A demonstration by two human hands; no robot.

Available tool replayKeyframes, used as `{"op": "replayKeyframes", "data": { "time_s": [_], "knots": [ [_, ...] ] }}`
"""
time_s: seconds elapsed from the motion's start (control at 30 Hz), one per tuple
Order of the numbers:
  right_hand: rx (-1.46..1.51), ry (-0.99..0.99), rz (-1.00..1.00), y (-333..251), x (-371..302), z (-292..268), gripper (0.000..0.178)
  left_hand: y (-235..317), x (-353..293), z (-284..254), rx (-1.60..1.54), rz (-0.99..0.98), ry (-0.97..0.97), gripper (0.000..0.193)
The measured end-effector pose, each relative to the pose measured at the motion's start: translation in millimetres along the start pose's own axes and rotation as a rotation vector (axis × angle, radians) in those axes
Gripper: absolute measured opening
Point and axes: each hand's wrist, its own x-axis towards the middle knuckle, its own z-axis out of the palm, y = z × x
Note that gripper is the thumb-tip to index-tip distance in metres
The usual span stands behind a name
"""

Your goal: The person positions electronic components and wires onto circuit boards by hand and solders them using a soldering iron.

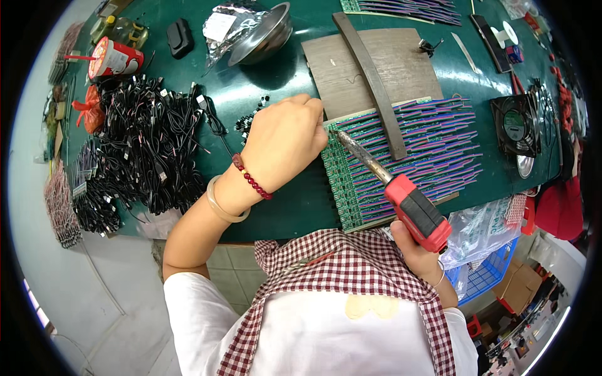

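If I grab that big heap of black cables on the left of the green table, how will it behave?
The heap of black cables would probably be floppy: thin leads loop and sag in every direction. They look tangled, so lifting a few would likely drag neighbours along. Pushed, the pile would likely bunch up rather than slide as one; loose ends already spread across the green table.

1. Your view is bright and evenly lit; colours on the green counter read clearly.
2. You get white glare patches on the counter toward the upper right of the frame, and a sheen on the metal bowl at the top.
3. Shadows are soft and short under your hands.
4. Fisheye bending curves straight edges near the rim, and a black vignette fills all corners.
5. The centre is sharp; the far right edge looks smeared and small.
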Motion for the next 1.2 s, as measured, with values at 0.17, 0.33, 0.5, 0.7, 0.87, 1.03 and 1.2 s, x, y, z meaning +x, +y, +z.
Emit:
{"op": "replayKeyframes", "data": {
  "time_s": [0.17, 0.33, 0.5, 0.7, 0.87, 1.03, 1.2],
  "knots": [
    [0.046, 0.011, 0.1, 14.4, -14.5, -5.0, 0.019, -0.1, 0.9, 0.0, -0.008, 0.007, 0.003, 0.007],
    [0.097, 0.0, 0.186, 9.7, -13.5, -3.2, 0.019, 0.4, -0.3, -0.2, -0.005, -0.002, -0.004, 0.007],
    [0.064, 0.02, 0.122, 14.6, -15.6, -3.2, 0.022, 1.2, -0.6, -0.2, -0.014, -0.011, 0.003, 0.006],
    [0.301, 0.133, 0.258, 15.9, -20.6, -8.0, 0.018, 0.2, -4.9, 1.0, -0.049, -0.065, -0.007, 0.008],
    [0.367, 0.165, 0.196, 13.5, -17.2, -11.5, 0.02, 3.9, -18.7, -3.8, -0.153, -0.145, 0.005, 0.016],
    [0.3, 0.208, 0.141, 12.9, -14.5, -7.8, 0.031, 16.7, -55.3, -6.6, -0.246, -0.301, 0.002, 0.028],
    [0.374, 0.185, 0.144, 11.4, -9.1, -10.2, 0.03, 9.2, -69.3, -11.1, -0.192, -0.279, -0.047, 0.036]
  ]
}}
